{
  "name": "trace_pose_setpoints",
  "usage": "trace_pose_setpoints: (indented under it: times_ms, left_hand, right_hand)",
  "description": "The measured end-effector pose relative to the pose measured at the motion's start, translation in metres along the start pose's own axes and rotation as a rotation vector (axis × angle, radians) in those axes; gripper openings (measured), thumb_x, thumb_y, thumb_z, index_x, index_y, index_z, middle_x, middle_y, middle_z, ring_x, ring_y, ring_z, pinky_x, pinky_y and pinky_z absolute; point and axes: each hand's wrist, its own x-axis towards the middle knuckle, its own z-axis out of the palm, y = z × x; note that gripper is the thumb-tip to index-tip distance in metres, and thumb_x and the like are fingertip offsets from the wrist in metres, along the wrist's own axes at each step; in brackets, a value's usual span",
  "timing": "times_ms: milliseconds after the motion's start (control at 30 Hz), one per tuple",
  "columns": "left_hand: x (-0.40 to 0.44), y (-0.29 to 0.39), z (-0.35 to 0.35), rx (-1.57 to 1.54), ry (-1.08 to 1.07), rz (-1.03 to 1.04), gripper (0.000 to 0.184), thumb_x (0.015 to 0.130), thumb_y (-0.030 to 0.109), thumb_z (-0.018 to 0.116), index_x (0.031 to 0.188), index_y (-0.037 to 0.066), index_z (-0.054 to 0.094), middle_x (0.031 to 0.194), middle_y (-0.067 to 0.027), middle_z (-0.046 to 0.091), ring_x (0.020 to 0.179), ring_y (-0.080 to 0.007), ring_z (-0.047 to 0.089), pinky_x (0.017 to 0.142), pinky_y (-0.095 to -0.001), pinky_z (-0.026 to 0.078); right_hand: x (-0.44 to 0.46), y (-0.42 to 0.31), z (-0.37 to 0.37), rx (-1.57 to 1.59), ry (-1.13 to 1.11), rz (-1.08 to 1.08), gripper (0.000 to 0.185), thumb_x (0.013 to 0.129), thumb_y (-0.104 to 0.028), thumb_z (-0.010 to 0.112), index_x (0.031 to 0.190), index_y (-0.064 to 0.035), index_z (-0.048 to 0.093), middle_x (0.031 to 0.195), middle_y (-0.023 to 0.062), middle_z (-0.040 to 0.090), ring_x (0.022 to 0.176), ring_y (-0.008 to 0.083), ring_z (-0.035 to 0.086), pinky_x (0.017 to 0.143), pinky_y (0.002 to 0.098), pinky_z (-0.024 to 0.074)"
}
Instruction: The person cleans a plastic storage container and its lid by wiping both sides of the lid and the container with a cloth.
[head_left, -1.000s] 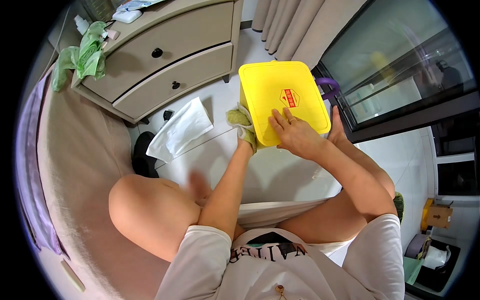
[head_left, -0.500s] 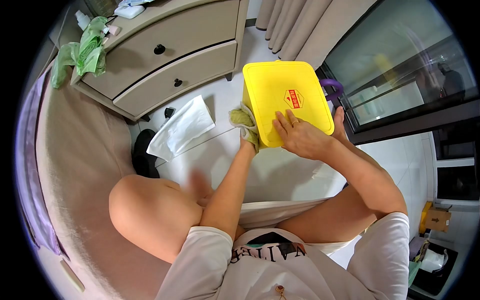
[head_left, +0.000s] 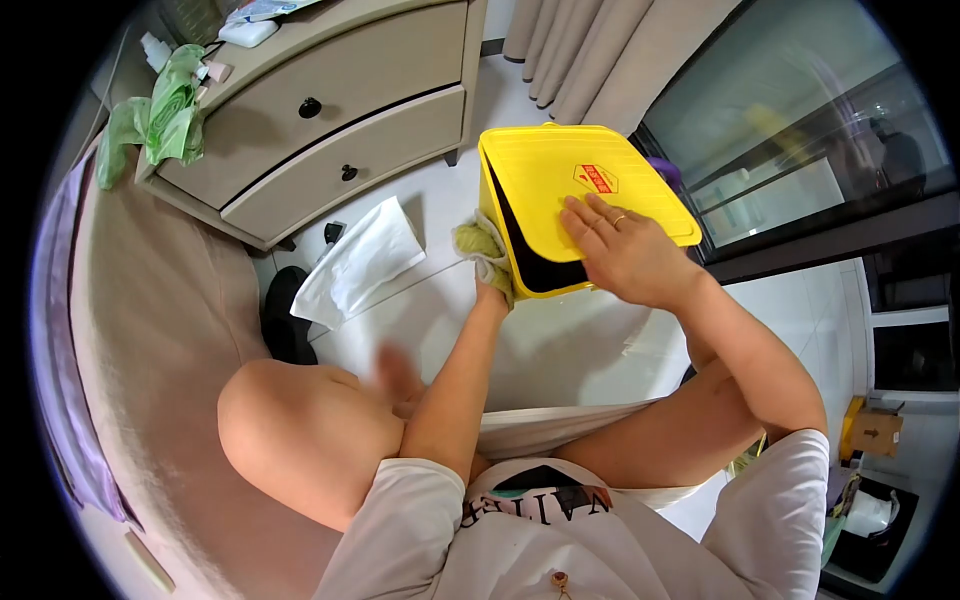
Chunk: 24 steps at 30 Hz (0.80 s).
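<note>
My left hand [head_left: 490, 284] is hiding in a cloth [head_left: 478, 241] beside the yellow bin [head_left: 545, 293] at mid-frame; I cannot tell its grip. My right hand [head_left: 637, 258] is lying fingers-extended on the tilted lid [head_left: 548, 175] — thumb hidden, any pinch uncertain. The lid is looking light, stiff, slick — its rim is offering good hold. Beyond, a chest [head_left: 390, 70] is standing upper left

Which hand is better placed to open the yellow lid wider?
Probably your right hand: its fingers touch the lid, while your left hand is at the box's side with a cloth.
</note>
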Motion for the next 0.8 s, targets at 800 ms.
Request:
trace_pose_setpoints:
  times_ms: [800]
  left_hand:
    - [-0.063,0.048,0.096,1.093,0.285,0.625,0.034,0.089,0.016,0.047,0.114,-0.007,0.041,0.099,-0.0271,0.058,0.093,-0.04,0.057,0.079,-0.0412,0.043]
  right_hand:
    - [-0.035,0.118,-0.036,0.399,0.986,0.866,0.03,0.095,-0.021,0.035,0.087,0.003,0.05,0.067,0.0138,0.05,0.061,0.0212,0.046,0.059,0.0335,0.0386]
